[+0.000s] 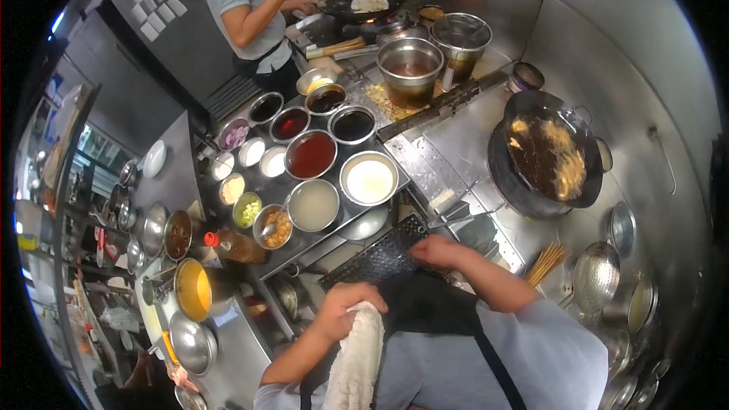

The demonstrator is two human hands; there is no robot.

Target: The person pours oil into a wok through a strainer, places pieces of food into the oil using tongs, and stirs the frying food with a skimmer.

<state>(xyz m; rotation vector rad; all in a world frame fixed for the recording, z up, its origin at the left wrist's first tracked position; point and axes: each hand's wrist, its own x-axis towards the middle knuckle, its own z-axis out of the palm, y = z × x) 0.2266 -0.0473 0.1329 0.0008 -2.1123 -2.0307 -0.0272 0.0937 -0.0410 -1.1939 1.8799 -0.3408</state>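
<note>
My left hand (351, 311) is closed around the top of a bunched white towel (357, 361), which hangs in front of my grey shirt and black apron (425, 307). My right hand (436, 252) hovers by the edge of a black pitted tray (380, 254). Its fingers are curled in, and whatever they hold, if anything, is hidden. Just beyond it lies a long metal utensil handle (463, 218). To the right, a large dark wok (531, 201) holds brown oil with golden pieces (566, 171) frying in it.
Bowls of sauces (310, 154), white liquid (369, 179) and chopped ingredients crowd the counter ahead. Two steel pots (410, 68) stand beyond. A co-worker (254, 15) tends another wok (380, 11) at the back. A perforated strainer (597, 277) and a bamboo brush (547, 262) sit at the right.
</note>
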